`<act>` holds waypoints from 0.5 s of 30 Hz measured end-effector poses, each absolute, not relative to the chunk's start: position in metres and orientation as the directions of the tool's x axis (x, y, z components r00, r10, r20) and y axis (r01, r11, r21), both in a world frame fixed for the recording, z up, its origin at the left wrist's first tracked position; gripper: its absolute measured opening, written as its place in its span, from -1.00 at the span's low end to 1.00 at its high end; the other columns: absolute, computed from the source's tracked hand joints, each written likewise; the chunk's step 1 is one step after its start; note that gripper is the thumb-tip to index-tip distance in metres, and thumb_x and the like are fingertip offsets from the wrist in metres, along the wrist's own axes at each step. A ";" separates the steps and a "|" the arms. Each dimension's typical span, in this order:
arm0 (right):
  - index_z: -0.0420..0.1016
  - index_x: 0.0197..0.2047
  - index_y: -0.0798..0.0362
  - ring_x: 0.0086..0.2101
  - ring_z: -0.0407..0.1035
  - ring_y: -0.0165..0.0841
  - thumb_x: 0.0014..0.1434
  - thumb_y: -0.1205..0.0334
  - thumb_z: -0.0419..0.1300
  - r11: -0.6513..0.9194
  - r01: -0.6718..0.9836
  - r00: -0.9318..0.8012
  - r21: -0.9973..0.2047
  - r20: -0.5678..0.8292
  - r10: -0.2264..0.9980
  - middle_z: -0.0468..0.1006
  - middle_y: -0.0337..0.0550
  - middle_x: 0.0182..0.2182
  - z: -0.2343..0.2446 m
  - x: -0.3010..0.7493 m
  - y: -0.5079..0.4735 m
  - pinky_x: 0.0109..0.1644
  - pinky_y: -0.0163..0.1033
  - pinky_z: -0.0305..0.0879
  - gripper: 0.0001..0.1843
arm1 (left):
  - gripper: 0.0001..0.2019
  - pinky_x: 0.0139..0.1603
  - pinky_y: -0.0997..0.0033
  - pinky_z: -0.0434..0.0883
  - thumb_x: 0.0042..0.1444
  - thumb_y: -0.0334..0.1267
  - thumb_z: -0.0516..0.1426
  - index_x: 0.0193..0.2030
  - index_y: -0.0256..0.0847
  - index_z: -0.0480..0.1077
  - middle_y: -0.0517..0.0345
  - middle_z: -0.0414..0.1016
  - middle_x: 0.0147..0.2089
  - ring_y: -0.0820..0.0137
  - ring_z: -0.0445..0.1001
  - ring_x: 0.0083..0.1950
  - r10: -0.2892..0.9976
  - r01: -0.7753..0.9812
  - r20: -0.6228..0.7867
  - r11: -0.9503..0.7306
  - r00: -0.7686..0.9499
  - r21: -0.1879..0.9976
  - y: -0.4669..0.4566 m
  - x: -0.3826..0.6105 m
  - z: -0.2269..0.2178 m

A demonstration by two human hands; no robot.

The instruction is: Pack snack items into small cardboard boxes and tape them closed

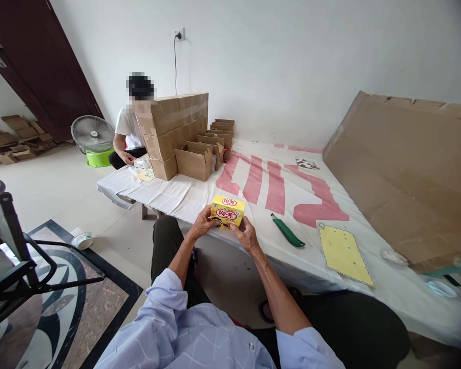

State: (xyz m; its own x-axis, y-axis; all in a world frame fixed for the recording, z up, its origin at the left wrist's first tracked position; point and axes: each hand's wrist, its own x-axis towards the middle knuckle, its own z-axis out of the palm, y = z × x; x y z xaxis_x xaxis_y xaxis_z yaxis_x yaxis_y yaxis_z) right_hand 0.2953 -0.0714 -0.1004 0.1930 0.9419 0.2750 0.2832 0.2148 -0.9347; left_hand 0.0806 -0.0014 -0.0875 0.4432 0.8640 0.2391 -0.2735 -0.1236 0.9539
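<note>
A small yellow box (228, 209) with red characters on its top is gripped between both my hands, just above the near edge of the low table (276, 241). My left hand (202, 222) wraps its left end, fingers curled round it. My right hand (246, 233) clasps its right end from below. A green-handled utility knife (288, 232) lies on the white-and-red table cover just right of my right hand. A yellow sheet (343, 253) with a dotted border lies further right.
Stacked and open cardboard boxes (188, 136) stand at the table's far left. A seated person in a white shirt (128, 130) works beside them. A large cardboard sheet (407, 169) leans at the right. A fan (92, 134), a bowl (82, 240) and a black frame (11, 251) are on the floor at left.
</note>
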 end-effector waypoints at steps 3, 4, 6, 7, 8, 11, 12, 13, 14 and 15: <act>0.49 0.11 -0.02 -0.03 0.66 -0.03 0.10 -0.11 0.39 0.221 0.278 0.197 -0.935 0.281 0.939 0.74 0.04 0.03 -0.102 0.293 -0.073 0.12 0.07 0.60 -0.42 | -0.31 0.05 0.21 0.62 -0.06 -0.16 0.54 0.19 -0.22 0.45 -0.08 0.68 0.14 0.13 0.65 0.11 0.866 -0.258 0.233 -0.127 0.443 0.958 -0.002 0.080 -0.090; 0.49 0.11 -0.03 -0.04 0.66 -0.05 0.10 -0.10 0.39 0.227 0.277 0.196 -0.934 0.286 0.938 0.74 0.03 0.03 -0.102 0.292 -0.074 0.11 0.05 0.61 -0.43 | -0.32 0.04 0.22 0.62 -0.06 -0.16 0.54 0.18 -0.22 0.45 -0.07 0.69 0.13 0.15 0.66 0.10 0.868 -0.249 0.231 -0.129 0.439 0.960 -0.003 0.079 -0.091; 0.50 0.11 -0.03 -0.06 0.65 -0.09 0.11 -0.08 0.38 0.236 0.288 0.197 -0.928 0.298 0.934 0.75 -0.02 -0.01 -0.102 0.290 -0.076 0.09 0.01 0.61 -0.45 | -0.35 0.03 0.23 0.63 -0.07 -0.16 0.54 0.15 -0.22 0.46 -0.04 0.70 0.11 0.18 0.67 0.06 0.876 -0.235 0.223 -0.131 0.428 0.963 -0.004 0.078 -0.092; 0.50 0.11 -0.04 -0.07 0.65 -0.11 0.12 -0.07 0.37 0.237 0.294 0.194 -0.926 0.300 0.934 0.75 -0.04 -0.02 -0.102 0.289 -0.077 0.08 0.00 0.61 -0.46 | -0.36 0.01 0.22 0.64 -0.08 -0.15 0.53 0.13 -0.21 0.46 -0.03 0.70 0.09 0.17 0.67 0.05 0.877 -0.232 0.219 -0.128 0.427 0.964 -0.004 0.077 -0.092; 0.49 0.12 -0.04 -0.07 0.65 -0.12 0.12 -0.06 0.37 0.237 0.299 0.193 -0.924 0.302 0.933 0.74 -0.05 -0.02 -0.101 0.289 -0.077 0.08 -0.02 0.60 -0.46 | -0.37 0.01 0.21 0.65 -0.08 -0.14 0.53 0.11 -0.21 0.46 -0.02 0.70 0.08 0.16 0.67 0.05 0.879 -0.226 0.214 -0.125 0.426 0.966 -0.004 0.077 -0.092; 0.48 0.16 -0.05 -0.05 0.63 -0.13 0.12 -0.02 0.36 0.240 0.306 0.187 -0.921 0.305 0.934 0.73 -0.07 0.00 -0.101 0.288 -0.079 0.08 -0.03 0.59 -0.45 | -0.39 0.01 0.16 0.66 -0.08 -0.11 0.54 0.07 -0.20 0.46 -0.01 0.70 0.06 0.12 0.67 0.08 0.883 -0.196 0.197 -0.123 0.426 0.973 -0.005 0.075 -0.090; 0.48 0.16 -0.05 -0.05 0.63 -0.14 0.12 -0.01 0.36 0.241 0.310 0.184 -0.919 0.307 0.934 0.72 -0.07 0.00 -0.101 0.288 -0.079 0.08 -0.04 0.59 -0.45 | -0.38 0.02 0.14 0.66 -0.09 -0.11 0.55 0.07 -0.20 0.46 -0.01 0.70 0.05 0.11 0.67 0.08 0.884 -0.186 0.191 -0.121 0.426 0.975 -0.006 0.074 -0.089; 0.48 0.15 -0.05 -0.06 0.62 -0.14 0.13 0.00 0.36 0.242 0.318 0.182 -0.917 0.310 0.933 0.72 -0.08 -0.01 -0.100 0.287 -0.080 0.07 -0.04 0.59 -0.46 | -0.38 0.03 0.13 0.67 -0.10 -0.11 0.55 0.07 -0.20 0.46 -0.02 0.70 0.05 0.10 0.67 0.08 0.885 -0.178 0.185 -0.118 0.427 0.977 -0.007 0.074 -0.087; 0.48 0.14 -0.05 -0.08 0.62 -0.14 0.13 0.00 0.36 0.242 0.325 0.181 -0.914 0.311 0.933 0.72 -0.08 -0.02 -0.100 0.287 -0.080 0.06 -0.05 0.58 -0.47 | -0.37 0.03 0.13 0.67 -0.11 -0.10 0.56 0.07 -0.20 0.46 -0.02 0.71 0.05 0.10 0.67 0.08 0.886 -0.173 0.179 -0.114 0.428 0.978 -0.008 0.074 -0.086; 0.49 0.14 -0.04 -0.09 0.61 -0.14 0.13 0.01 0.36 0.242 0.331 0.181 -0.912 0.313 0.932 0.72 -0.08 -0.02 -0.100 0.287 -0.081 0.05 -0.05 0.57 -0.47 | -0.36 0.02 0.12 0.67 -0.12 -0.10 0.56 0.07 -0.20 0.46 -0.02 0.71 0.05 0.09 0.68 0.08 0.887 -0.170 0.174 -0.110 0.428 0.979 -0.009 0.074 -0.084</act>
State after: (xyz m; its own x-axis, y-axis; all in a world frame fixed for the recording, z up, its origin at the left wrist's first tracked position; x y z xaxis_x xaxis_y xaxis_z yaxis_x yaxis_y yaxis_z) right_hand 0.2868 -0.0806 -0.1001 0.1811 0.9323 0.3130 0.3314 0.2418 -0.9120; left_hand 0.0737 -0.0092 -0.0841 0.4283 0.8867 0.1743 -0.1700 -0.1103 0.9792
